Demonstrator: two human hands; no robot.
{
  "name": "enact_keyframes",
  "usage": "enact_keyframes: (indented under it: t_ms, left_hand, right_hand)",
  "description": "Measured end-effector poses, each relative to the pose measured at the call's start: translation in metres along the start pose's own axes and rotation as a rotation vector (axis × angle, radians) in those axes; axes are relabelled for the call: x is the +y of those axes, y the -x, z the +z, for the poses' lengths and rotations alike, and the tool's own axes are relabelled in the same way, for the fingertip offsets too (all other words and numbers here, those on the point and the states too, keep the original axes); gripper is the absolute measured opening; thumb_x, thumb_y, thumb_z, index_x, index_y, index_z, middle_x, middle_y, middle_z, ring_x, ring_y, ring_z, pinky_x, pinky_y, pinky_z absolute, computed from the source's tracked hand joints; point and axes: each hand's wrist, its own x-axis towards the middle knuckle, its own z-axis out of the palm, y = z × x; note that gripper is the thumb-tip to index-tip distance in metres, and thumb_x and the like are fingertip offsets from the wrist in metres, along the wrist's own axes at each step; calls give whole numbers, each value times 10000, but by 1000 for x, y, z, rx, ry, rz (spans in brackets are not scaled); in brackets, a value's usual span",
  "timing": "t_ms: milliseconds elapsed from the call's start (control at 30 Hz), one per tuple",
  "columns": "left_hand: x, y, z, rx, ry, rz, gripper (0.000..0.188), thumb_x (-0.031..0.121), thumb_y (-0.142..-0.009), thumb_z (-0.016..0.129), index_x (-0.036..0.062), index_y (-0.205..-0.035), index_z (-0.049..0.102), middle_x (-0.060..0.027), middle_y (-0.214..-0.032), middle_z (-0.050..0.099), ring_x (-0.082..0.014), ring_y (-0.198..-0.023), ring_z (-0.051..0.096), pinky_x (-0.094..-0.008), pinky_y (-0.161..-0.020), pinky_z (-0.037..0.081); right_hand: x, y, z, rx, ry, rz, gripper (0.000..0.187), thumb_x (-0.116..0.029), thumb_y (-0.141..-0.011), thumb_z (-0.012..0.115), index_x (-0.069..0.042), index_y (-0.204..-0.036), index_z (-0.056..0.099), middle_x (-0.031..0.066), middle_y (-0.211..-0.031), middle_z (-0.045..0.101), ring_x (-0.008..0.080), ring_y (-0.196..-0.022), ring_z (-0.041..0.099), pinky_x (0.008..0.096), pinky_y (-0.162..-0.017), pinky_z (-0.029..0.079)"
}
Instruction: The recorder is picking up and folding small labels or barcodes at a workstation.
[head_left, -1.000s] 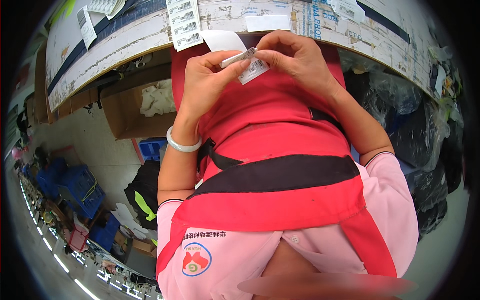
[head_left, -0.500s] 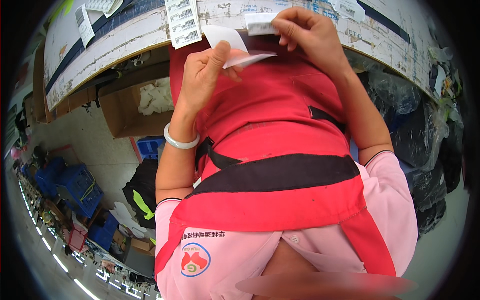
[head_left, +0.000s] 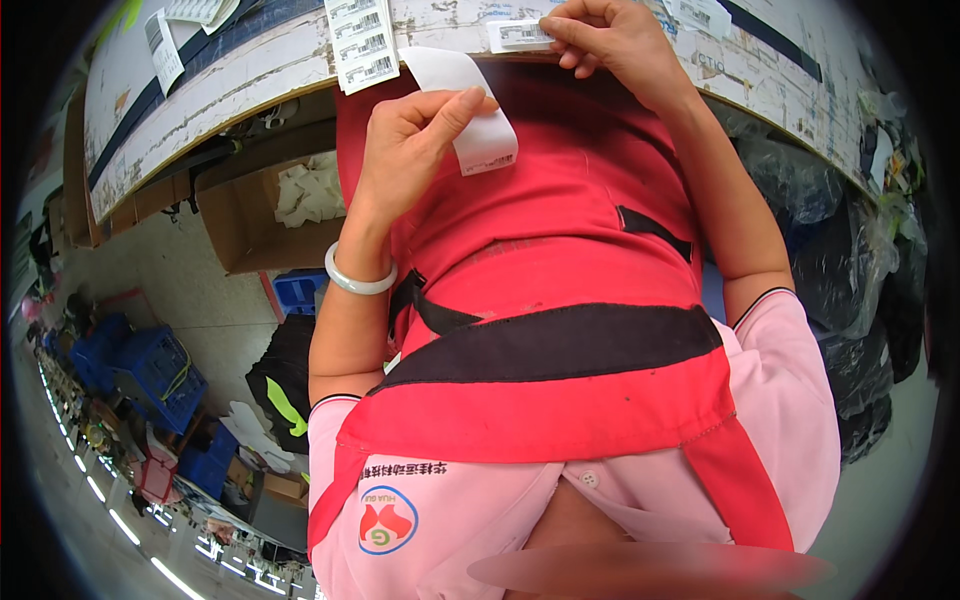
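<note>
My left hand pinches a white strip of label backing between thumb and fingers. The strip's lower end hangs over my red apron and bears a printed patch; its upper end reaches up to the table edge. At the table, my right hand has its thumb and forefinger closed on the right end of a small white printed label, which lies at or just above the tabletop. Left of it, a sheet of printed barcode labels overhangs the table edge.
The worn white table runs across the top. More labels lie at its far left, others at the right. Below the table are an open cardboard box with white scraps and, to the right, clear plastic bags.
My left hand has turned, so the strip now hangs down with its face showing. My right hand has moved slightly up with the small label, which now lies flatter.
</note>
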Motion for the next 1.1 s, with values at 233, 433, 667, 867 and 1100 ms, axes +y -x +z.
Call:
enact_keyframes:
  t_ms: [233,433,667,867,1100]
  left_hand:
    - [1,0,2,-1,10,11,283,258,-960,631,2,-939,750,75,-604,491,-19,-555,363,-212,-481,274]
    - [1,1,2,-8,10,12,282,262,-957,637,5,-940,752,75,-617,503,-19,-558,364,-207,-484,274]
    - [0,1,4,-12,7,-30,286,268,-953,642,4,-941,751,73,-623,516,-18,-565,378,-205,-489,285]
    - [1,-1,7,-8,-9,-43,276,252,-956,630,4,-945,751,56,-655,563,-24,-597,427,-195,-517,324]
    - [15,9,7,39,41,-49,163,92,-902,674,-13,-1018,720,-30,-895,691,-55,-760,599,-200,-612,471]
  right_hand:
    - [0,-1,1,-8,20,15,159,-133,-910,649,26,-922,645,61,-737,649,96,-580,606,203,-509,492]
    - [-1,0,4,14,56,-5,164,-128,-905,649,34,-923,643,65,-725,648,99,-572,608,207,-499,491]
    - [-6,1,9,26,94,9,165,-128,-903,636,37,-904,650,63,-708,645,97,-560,603,209,-494,489]
    - [-7,4,4,16,80,-12,177,-153,-932,608,11,-882,648,35,-690,627,85,-555,590,204,-490,479]
    - [10,10,-65,270,-15,-178,169,-158,-951,600,-20,-866,649,10,-673,609,65,-545,561,197,-480,450]
